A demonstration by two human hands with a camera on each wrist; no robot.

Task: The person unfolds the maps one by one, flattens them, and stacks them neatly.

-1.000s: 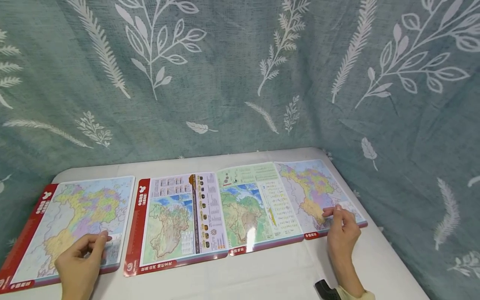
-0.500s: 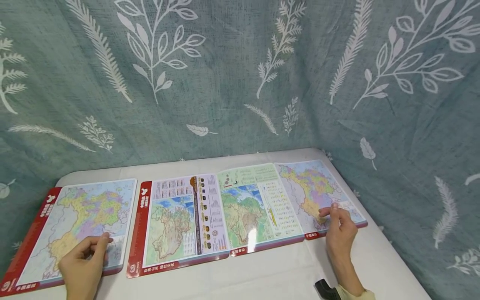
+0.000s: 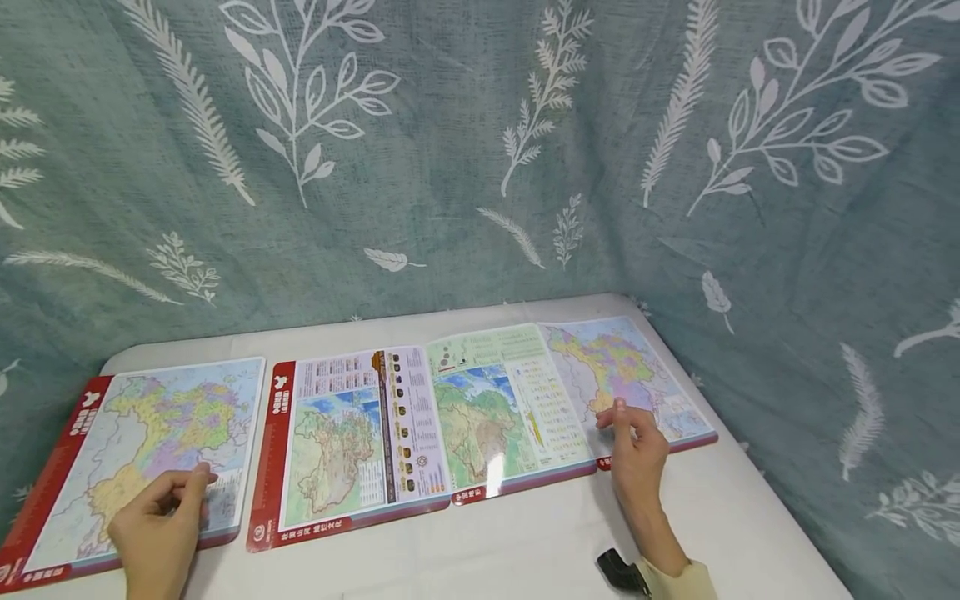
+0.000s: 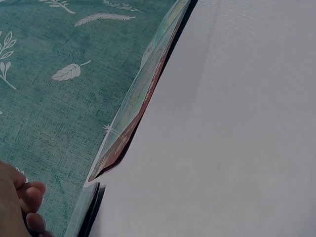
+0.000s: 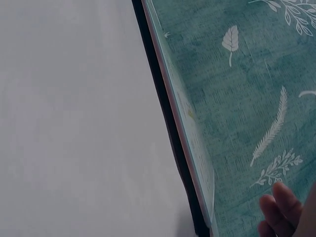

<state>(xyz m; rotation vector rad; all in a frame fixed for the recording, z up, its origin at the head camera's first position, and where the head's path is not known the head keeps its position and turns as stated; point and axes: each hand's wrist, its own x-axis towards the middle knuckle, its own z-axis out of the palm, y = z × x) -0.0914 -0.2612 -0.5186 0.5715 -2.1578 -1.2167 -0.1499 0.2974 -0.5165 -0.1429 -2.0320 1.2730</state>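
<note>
Head view: left hand (image 3: 161, 521) over left map (image 3: 183, 417)'s near-right corner, right hand (image 3: 639, 454) over the right end of map row (image 3: 480, 417), its long axis left-right, right hand nearer, both hands' fingers loosely curled, gripping nothing visible.

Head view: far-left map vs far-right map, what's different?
The far-left map has a wide red strip down its left side; the far-right map shows none there. The far-left map lies apart from the lilac-panelled map beside it; the far-right map meets the green map with no visible gap. Both are multicoloured and partly hidden, by the left hand and right hand respectively.
</note>
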